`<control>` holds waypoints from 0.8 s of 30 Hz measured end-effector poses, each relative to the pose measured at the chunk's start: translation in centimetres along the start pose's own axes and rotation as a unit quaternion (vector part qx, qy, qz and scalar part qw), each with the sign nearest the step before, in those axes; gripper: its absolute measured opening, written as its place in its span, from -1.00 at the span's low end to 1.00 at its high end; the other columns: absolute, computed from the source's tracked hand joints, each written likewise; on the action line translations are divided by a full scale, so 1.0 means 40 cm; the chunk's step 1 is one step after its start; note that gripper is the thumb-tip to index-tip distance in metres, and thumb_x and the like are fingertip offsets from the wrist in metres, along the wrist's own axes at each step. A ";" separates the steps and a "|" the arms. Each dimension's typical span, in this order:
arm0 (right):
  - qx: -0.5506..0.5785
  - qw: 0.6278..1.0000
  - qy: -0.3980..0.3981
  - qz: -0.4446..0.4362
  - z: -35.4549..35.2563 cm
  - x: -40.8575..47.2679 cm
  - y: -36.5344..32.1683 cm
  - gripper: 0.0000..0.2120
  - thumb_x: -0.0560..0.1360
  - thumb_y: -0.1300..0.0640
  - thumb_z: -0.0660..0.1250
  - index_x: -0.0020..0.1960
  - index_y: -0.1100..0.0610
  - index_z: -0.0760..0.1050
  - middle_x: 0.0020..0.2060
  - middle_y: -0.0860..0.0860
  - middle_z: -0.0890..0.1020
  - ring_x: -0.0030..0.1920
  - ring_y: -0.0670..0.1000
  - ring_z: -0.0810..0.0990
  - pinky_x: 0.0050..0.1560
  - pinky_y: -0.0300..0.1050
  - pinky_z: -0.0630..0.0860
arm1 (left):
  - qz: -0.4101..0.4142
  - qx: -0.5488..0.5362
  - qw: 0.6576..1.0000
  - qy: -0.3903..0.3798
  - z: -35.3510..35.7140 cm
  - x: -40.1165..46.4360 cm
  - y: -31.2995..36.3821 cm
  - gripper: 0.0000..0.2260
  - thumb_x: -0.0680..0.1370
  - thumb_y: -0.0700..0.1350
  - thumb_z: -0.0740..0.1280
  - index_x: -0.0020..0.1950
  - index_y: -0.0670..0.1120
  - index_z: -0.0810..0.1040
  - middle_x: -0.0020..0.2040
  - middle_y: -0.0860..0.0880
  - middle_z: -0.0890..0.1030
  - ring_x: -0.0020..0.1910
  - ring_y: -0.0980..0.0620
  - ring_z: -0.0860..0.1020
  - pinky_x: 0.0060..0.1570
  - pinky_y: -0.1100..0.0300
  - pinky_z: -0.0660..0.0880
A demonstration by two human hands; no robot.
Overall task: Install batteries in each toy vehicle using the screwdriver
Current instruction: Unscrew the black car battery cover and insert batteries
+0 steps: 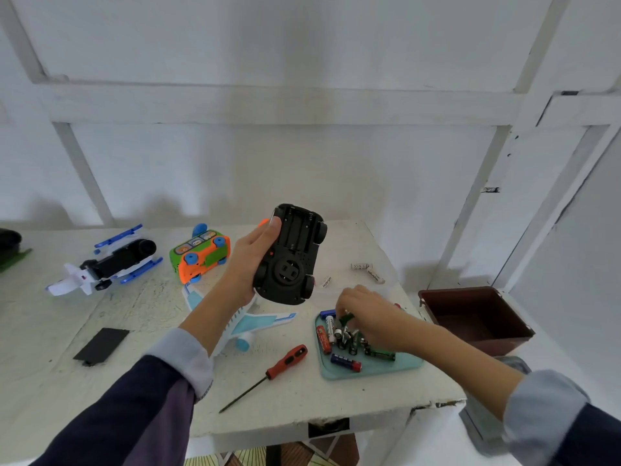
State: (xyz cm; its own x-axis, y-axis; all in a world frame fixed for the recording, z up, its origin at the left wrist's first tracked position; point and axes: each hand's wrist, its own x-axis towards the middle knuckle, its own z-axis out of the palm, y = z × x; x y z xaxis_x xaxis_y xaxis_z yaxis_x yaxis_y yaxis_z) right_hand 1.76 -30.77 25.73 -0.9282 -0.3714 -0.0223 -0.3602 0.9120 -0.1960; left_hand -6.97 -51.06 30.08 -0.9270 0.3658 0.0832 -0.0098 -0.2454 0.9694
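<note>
Above the table, left hand grips a black toy car belly-up, thumb on the car's near side, fingers wrapped round the far side; battery bay is open and looks empty, orange body just peeking out behind the fingertips. Right of the car and lower, right hand is down over the teal tray, fingers curled into the pile of AA batteries; fingertips pinch something green, probably one battery, can't tell for sure. Batteries in the tray are a mix of red, blue, white and green, lying loose and crossing each other. Red-handled screwdriver lies flat on the table just left of the tray, tip pointing toward the near edge, nobody touching it. Three loose white batteries sit on the table beyond the tray. Brown bin stands off the table's right end, near the tray. White-and-teal toy plane lies under the left forearm, left of the tray. Further left of the tray: orange-green toy bus on its side, then a white-blue toy aircraft upside down with a black underside. Black battery cover lies flat near the table's near-left area, well apart from the tray.
</note>
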 end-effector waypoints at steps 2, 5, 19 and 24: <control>0.092 0.994 0.020 0.046 -0.048 -0.003 -0.005 -0.89 0.58 0.28 0.15 0.04 0.11 0.38 -0.02 -0.06 0.47 -0.06 -0.11 0.41 -0.01 -0.30 0.40 | 0.004 0.000 1.000 -0.002 0.000 -0.001 0.001 -0.62 0.45 0.12 0.27 0.10 -0.12 0.58 -0.08 -0.13 0.67 -0.20 -0.06 0.66 -0.30 0.14 0.59; 0.159 0.979 0.115 0.061 -0.114 0.002 -0.007 -0.89 0.53 0.26 0.26 -0.05 0.07 0.40 -0.13 -0.10 0.48 -0.17 -0.15 0.45 -0.15 -0.42 0.40 | 0.017 0.021 0.999 0.022 0.007 0.006 0.000 -0.54 0.43 0.14 0.30 0.14 -0.18 0.57 0.05 -0.31 0.60 -0.11 -0.14 0.63 -0.16 0.01 0.63; 0.284 0.867 0.399 0.096 -0.153 0.101 -0.027 -0.85 0.44 0.40 0.31 -0.09 0.24 0.61 -0.18 0.06 0.48 -0.26 0.11 0.62 -0.20 -0.20 0.60 | 0.065 0.111 0.988 0.080 0.096 0.019 -0.035 -0.81 0.55 0.02 0.34 -0.26 0.11 0.61 -0.34 0.13 0.59 -0.23 0.05 0.56 -0.15 0.13 0.51; 0.210 0.865 0.451 0.062 -0.131 0.106 -0.019 -0.91 0.35 0.39 0.43 -0.25 0.30 0.53 -0.27 0.05 0.46 -0.32 0.08 0.52 -0.27 -0.21 0.47 | 0.079 0.108 0.988 0.074 0.106 0.022 -0.047 -0.82 0.56 0.04 0.33 -0.07 -0.05 0.61 -0.19 -0.04 0.63 -0.15 0.02 0.59 -0.12 0.15 0.54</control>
State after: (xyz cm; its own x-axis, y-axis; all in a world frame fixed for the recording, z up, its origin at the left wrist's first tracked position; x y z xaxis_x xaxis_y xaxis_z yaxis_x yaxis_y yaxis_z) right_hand -2.39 -32.13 30.94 -0.7215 0.1843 0.6675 -0.3622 0.7211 -0.5906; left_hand -6.16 -46.46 29.30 -0.9551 0.1998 0.2185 0.2049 -0.0867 0.9749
